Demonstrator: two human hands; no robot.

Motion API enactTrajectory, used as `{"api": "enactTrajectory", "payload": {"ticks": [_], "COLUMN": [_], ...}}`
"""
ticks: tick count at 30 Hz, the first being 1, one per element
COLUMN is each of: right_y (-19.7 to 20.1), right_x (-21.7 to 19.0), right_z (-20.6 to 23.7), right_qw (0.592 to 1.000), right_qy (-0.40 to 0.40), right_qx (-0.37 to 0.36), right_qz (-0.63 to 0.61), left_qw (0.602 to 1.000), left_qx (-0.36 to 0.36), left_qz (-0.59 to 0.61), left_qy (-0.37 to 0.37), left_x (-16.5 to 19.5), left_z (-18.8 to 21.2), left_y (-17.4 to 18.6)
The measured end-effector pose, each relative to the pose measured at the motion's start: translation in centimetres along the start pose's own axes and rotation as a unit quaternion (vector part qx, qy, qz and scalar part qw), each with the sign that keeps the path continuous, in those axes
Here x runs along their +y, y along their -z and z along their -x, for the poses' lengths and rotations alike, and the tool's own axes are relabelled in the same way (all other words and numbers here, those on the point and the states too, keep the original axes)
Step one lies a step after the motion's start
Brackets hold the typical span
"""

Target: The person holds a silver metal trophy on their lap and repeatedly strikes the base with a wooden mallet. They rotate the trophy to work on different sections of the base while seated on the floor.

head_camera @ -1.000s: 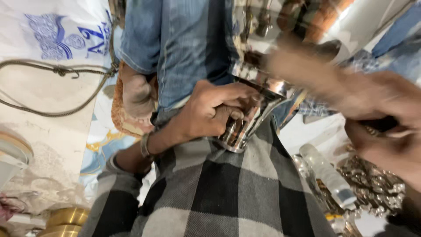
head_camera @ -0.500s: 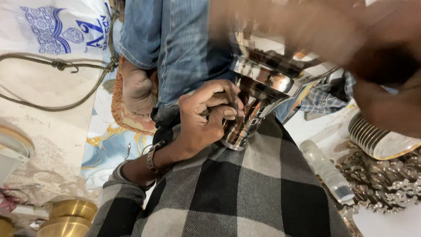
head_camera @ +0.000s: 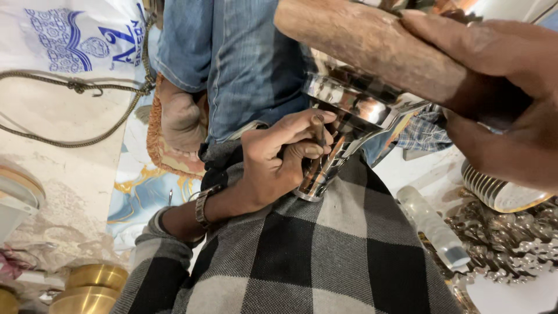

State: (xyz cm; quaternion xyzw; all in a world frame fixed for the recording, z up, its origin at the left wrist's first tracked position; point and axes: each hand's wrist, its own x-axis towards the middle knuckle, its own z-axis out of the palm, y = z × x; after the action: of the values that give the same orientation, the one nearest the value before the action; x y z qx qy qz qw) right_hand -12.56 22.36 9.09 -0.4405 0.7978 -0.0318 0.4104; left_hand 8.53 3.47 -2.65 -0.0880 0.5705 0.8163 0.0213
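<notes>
My left hand (head_camera: pixel 273 166), with a metal bracelet on the wrist, pinches a small dark metal punch (head_camera: pixel 318 127) against a shiny, stepped metal vessel (head_camera: pixel 349 113) that rests on my black-and-grey checked lap (head_camera: pixel 325 250). My right hand (head_camera: pixel 500 99) is close to the camera at the upper right. It grips a thick brown wooden stick (head_camera: pixel 366 40) that reaches left across the top of the view, above the vessel and the punch.
A person in blue jeans (head_camera: pixel 232 58) sits opposite, bare foot (head_camera: pixel 181 119) on an orange mat. A rope (head_camera: pixel 75 87) lies on the left floor and brass bowls (head_camera: pixel 96 285) sit bottom left. At right: a clear bottle (head_camera: pixel 433 227), a ribbed metal piece (head_camera: pixel 494 189) and shiny small ornaments (head_camera: pixel 511 238).
My right hand swung the wooden stick from the right side up and across above the vessel. My left hand kept the punch on the vessel, shifting only slightly.
</notes>
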Motion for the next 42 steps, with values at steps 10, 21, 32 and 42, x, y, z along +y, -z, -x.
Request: {"api": "enactTrajectory", "payload": {"ticks": [10,21,32,42], "right_y": [-3.2,-6.3,-6.7,-8.0], "right_x": [1.8,1.8,1.0,-1.9], "right_z": [4.4,8.0,9.6,11.8], "right_qw": [0.996,0.983,0.965,0.966], "right_qy": [-0.062,-0.099,-0.118,-0.085], "right_qx": [0.016,0.053,0.078,0.161], "right_qz": [-0.068,-0.145,-0.223,-0.182], "left_qw": [1.0,0.994,0.986,0.963], "left_qx": [-0.008,-0.081,-0.16,-0.225], "left_qz": [-0.022,-0.066,-0.054,-0.151], "left_qy": [0.007,0.0,-0.018,-0.01], "left_x": [0.4,1.8,1.4,1.3], "left_z": [-0.7,-1.6,-2.2,-2.4], "left_y": [-0.3,-0.2,0.6,1.3]}}
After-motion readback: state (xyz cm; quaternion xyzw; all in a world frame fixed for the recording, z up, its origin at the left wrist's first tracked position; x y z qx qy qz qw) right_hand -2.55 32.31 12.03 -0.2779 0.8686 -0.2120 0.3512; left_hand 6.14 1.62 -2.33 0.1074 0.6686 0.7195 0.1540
